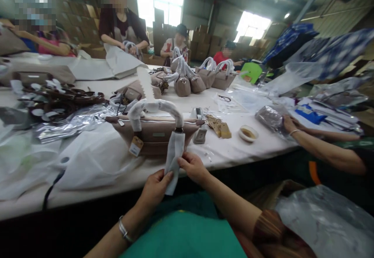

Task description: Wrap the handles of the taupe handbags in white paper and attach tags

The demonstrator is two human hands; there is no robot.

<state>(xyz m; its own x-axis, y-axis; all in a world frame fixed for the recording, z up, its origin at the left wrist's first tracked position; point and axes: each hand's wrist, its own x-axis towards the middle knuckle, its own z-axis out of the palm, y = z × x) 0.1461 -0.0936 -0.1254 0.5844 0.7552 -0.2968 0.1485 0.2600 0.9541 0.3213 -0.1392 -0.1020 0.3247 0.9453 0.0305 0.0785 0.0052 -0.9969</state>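
A taupe handbag (157, 133) lies on the white table (233, 149) in front of me, its handle (157, 108) wrapped in white paper. A loose strip of white wrapping paper (174, 153) hangs from the handle's right end over the table edge. My left hand (154, 188) pinches the strip's lower end, with a bracelet on that wrist. My right hand (193, 166) pinches the strip a little higher, on its right side. A paper tag (136, 146) dangles from the bag's left side.
Several finished bags with wrapped handles (201, 79) stand further back. Brown straps (67, 98), plastic sheets (87, 160), tags (219, 127), a stapler-like tool (201, 133) and a small dish (248, 133) lie about. A co-worker's arm (318, 149) reaches in from the right. Other people sit across.
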